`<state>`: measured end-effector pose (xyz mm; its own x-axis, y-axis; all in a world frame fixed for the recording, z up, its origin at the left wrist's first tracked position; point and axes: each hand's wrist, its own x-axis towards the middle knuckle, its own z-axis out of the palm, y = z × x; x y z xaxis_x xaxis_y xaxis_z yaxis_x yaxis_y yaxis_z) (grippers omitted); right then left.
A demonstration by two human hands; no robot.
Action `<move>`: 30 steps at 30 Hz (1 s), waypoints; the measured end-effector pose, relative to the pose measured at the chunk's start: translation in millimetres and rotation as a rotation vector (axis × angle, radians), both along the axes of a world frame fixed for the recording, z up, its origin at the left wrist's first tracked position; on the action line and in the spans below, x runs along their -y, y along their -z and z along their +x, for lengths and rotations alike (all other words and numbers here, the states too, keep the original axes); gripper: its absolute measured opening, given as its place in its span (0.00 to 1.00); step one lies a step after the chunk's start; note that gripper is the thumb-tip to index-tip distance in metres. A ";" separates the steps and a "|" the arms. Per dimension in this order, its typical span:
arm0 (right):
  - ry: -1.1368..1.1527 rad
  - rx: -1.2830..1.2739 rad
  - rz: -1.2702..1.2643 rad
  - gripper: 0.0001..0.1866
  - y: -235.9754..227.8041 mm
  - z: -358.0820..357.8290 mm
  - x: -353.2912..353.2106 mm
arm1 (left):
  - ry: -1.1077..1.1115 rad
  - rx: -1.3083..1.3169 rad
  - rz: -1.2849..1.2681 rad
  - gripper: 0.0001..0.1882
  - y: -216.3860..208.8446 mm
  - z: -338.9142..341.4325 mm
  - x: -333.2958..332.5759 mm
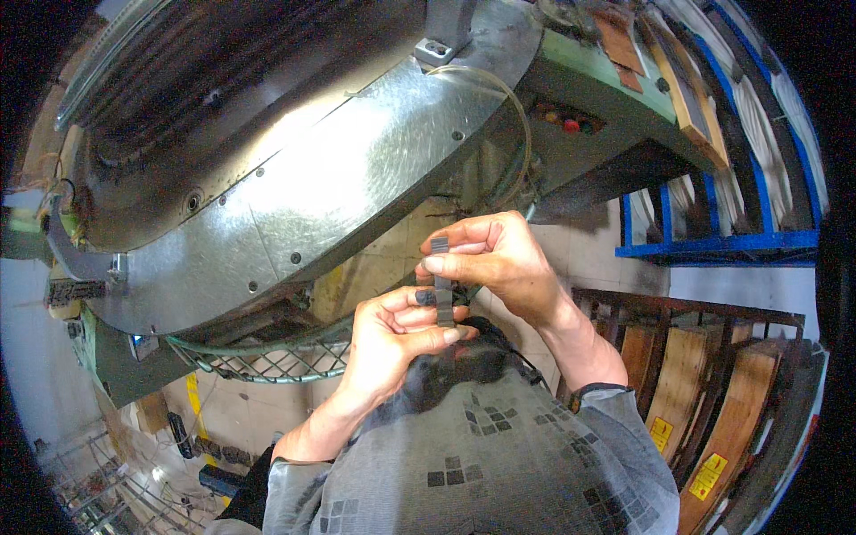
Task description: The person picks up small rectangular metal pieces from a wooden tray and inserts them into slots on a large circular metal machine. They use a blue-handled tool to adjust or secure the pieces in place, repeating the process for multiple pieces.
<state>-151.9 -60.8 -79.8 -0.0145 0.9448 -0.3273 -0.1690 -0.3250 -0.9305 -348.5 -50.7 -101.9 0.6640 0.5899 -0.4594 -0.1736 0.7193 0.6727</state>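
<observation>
Between my two hands runs a narrow dark-grey strip (443, 290) with crosswise ridges at its upper end, held roughly upright in front of my body. My right hand (506, 267) pinches its upper part between thumb and fingers. Lower down, my left hand (388, 337) has its thumb and fingers closed around the bottom end. A small black piece or covering (424, 297) shows at one left fingertip; I cannot tell which. Parts of the strip are hidden behind the fingers.
A large machine with a shiny curved metal table (321, 169) stands ahead, with a green mesh guard (276, 364) below its edge. A blue rack (713, 245) stands at the far right. Wooden boards (682, 374) sit in a dark frame at near right. Metal racking (98, 481) is at lower left.
</observation>
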 end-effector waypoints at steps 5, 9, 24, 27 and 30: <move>0.107 -0.037 0.179 0.17 4.8 1.1 -2.0 | -0.116 0.005 0.237 0.18 10.7 2.6 -0.4; 0.348 0.081 0.151 0.12 2.8 14.2 -5.1 | -0.154 0.017 0.412 0.18 14.5 -3.7 -6.0; -0.181 0.590 0.853 0.24 -24.4 -4.1 -24.9 | -0.408 0.043 0.613 0.23 -28.7 -6.5 -46.3; -0.186 0.620 0.708 0.25 -36.6 -25.3 -52.5 | -0.436 0.154 0.575 0.23 -49.5 -5.4 -76.2; -0.149 0.415 0.611 0.19 -44.5 -38.9 -87.7 | -0.399 0.127 0.530 0.22 -66.3 -10.3 -104.5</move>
<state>-190.8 26.8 -35.3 -0.1465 0.9577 0.2477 0.2399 0.2773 -0.9304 -358.8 53.8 -35.6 0.3782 0.9253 0.0270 -0.4587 0.1620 0.8737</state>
